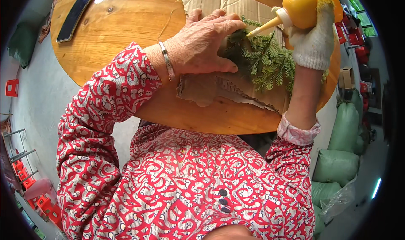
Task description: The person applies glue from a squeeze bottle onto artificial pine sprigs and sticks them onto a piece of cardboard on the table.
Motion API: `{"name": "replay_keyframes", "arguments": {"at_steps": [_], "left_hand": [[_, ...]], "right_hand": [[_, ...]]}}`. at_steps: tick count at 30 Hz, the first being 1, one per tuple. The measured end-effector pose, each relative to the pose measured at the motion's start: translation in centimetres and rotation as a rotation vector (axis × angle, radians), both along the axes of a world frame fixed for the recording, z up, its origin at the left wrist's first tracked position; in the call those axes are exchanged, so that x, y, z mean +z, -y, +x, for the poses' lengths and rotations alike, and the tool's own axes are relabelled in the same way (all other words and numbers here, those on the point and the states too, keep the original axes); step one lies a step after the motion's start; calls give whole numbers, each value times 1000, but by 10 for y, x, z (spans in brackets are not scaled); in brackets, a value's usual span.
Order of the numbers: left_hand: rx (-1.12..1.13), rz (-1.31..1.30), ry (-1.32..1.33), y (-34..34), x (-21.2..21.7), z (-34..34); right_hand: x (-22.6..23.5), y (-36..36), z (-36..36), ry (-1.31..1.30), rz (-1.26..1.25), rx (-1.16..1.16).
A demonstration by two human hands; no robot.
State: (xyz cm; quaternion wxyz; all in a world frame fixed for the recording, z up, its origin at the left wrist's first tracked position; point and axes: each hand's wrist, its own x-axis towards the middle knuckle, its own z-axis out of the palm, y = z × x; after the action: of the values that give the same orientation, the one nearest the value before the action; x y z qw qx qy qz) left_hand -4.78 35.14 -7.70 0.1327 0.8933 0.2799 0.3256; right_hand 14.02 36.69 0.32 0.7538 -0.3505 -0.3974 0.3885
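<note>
— Where are the hands right now?

— The left hand (202, 43) lies flat, palm down, fingers spread, pressing the stem end of a green fir-like sprig (263, 60) against a torn sheet of cardboard (228, 88). It pins rather than clasps; nothing is enclosed in it.

— And the other?

— The right hand (314, 41), in a white knit glove, is clenched around a yellow squeeze bottle (310, 5), tipped so its pale nozzle (263, 28) points down just beside the left fingertips, at the sprig's base.

— So which step is this?

— I judge it is the gluing: the nozzle sits at the spot the left hand holds still. Whether anything is coming out, I cannot tell.

— What would the next move need?

— A gentle squeeze with the tip kept at the stems, and the left fingers clear of the nozzle while holding the sprig flat on the cardboard, which rests on the round wooden table (126, 33).
</note>
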Motion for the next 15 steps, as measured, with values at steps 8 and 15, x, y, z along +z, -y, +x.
{"name": "replay_keyframes", "arguments": {"at_steps": [8, 15], "left_hand": [[114, 30, -26, 7, -1, 2], [89, 30, -51, 5, 0, 1]], "right_hand": [[-2, 1, 11, 30, -24, -24], [-3, 1, 15, 62, -36, -49]]}}
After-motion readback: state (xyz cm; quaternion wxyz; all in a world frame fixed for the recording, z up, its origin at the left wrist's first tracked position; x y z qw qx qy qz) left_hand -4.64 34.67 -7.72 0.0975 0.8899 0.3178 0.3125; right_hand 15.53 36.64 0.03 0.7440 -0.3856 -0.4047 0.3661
